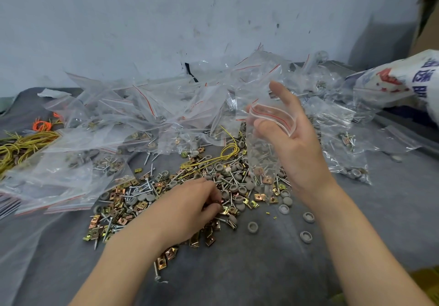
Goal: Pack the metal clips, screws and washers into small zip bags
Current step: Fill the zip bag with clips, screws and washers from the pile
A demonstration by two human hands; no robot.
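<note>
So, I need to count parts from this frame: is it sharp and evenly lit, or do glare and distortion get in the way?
Head view: light soft and even, shadows faint; pile sharp at centre; loose bags carry white glare that veils parts beneath; wide-angle stretch towards the edges; left hand covers part of the pile.

Clear plastic zip bags (pixel 147 106) are glinting glossily. Brassy metal clips (pixel 118 192) and silvery screws (pixel 156 270) are shining on matt grey cloth (pixel 261 270), while the grey washers (pixel 308 217) are looking dull.
</note>
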